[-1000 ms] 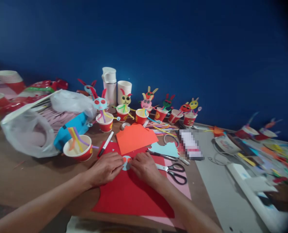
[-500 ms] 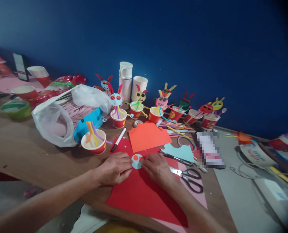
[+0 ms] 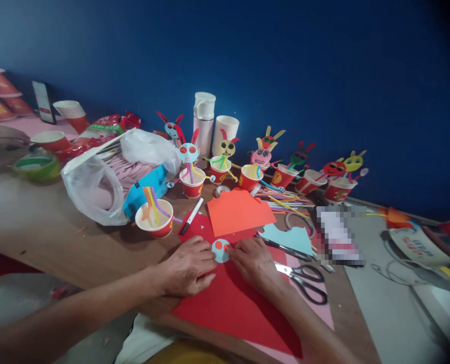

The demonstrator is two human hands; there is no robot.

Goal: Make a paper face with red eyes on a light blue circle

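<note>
A small light-blue paper disc with two orange-red dots lies on a sheet of red paper. My left hand has its fingers curled at the left edge of the disc, its thumb over the red sheet. From the other side, the bent fingers of my right hand press on the disc's right edge by one of the dots. Scissors with black handles lie right of my right hand, beside a black pen and a cut piece of light-blue paper.
Orange paper and a marker lie beyond my hands. A cup with straws stands left, near a plastic bag. Several cups with paper-faced figures line the back. Another person's hand is at far left.
The view has shifted, so the table things sit a little further right. Another person's hand has come in at the far left. My hands stay at the disc.
</note>
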